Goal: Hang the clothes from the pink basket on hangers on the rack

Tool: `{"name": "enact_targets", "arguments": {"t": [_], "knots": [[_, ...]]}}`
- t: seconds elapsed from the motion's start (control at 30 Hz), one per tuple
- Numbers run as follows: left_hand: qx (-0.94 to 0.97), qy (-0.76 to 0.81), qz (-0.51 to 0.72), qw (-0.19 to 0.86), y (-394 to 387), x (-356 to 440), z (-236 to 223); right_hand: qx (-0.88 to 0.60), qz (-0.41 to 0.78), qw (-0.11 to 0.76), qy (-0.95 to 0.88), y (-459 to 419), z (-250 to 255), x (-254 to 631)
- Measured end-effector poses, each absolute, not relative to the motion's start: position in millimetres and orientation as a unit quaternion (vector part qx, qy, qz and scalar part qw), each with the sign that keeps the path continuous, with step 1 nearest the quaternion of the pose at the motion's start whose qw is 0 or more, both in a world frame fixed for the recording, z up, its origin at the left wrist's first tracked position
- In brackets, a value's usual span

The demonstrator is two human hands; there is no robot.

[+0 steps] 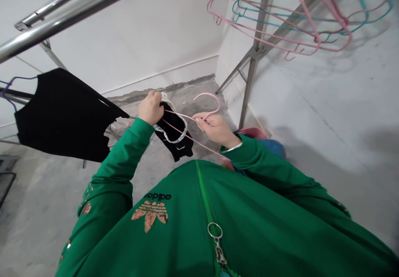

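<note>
Pink hanger point(208, 94) pinched in our right grip point(213, 128), its wire crossing the lace-trimmed black garment point(173, 138) held pressed together in our left grip point(151, 109).

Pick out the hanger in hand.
The pink wire hanger, gripped in the right hand, crossing the lace-edged black garment; the others hang on racks, untouched.

You stand on a concrete floor point(46, 214) in a corner of white walls point(134, 32), with steel drying racks point(257, 50) at upper left and upper right.
</note>
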State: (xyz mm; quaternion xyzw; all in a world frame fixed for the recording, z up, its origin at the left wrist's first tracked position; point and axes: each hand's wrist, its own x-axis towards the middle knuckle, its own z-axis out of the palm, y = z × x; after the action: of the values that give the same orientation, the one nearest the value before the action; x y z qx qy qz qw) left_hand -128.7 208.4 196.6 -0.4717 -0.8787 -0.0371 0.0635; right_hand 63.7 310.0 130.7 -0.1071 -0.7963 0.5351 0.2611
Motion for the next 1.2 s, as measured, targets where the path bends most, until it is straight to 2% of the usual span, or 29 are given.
{"name": "enact_targets", "arguments": {"t": [0.13, 0.3, 0.5, 0.57, 0.63, 0.7, 0.73, 0.83, 0.93, 1.2], "knots": [[-0.518, -0.854, -0.022, 0.035, 219, -100, 189, -0.139, 0.513, 0.29, -0.796, 299, 114, 24], [-0.578, -0.815, -0.035, 0.028, 218, -96, 186, -0.142, 0.505, 0.332, -0.784, 328, 106, 11], [-0.57, -0.812, -0.051, 0.113, 219, -105, 195, -0.05, 0.445, 0.331, -0.831, 366, 135, 28], [-0.559, -0.822, -0.025, 0.11, 222, -108, 196, -0.031, 0.394, 0.372, -0.84, 373, 143, 29], [-0.534, -0.84, -0.002, 0.099, 223, -111, 195, -0.053, 0.33, 0.454, -0.826, 374, 143, 32], [-0.494, -0.863, -0.002, 0.105, 221, -115, 194, -0.095, 0.273, 0.523, -0.802, 368, 132, 38], [-0.478, -0.871, -0.01, 0.113, 220, -117, 193, -0.108, 0.253, 0.532, -0.801, 362, 122, 42], [-0.472, -0.871, -0.043, 0.133, 216, -118, 195, -0.124, 0.233, 0.446, -0.855, 339, 79, 44], [-0.5, -0.852, -0.073, 0.141, 212, -115, 198, -0.197, 0.271, 0.346, -0.876, 324, 40, 26], [-0.53, -0.822, -0.12, 0.17, 189, -118, 203, -0.259, 0.559, 0.201, -0.761, 364, 8, -19]]}}
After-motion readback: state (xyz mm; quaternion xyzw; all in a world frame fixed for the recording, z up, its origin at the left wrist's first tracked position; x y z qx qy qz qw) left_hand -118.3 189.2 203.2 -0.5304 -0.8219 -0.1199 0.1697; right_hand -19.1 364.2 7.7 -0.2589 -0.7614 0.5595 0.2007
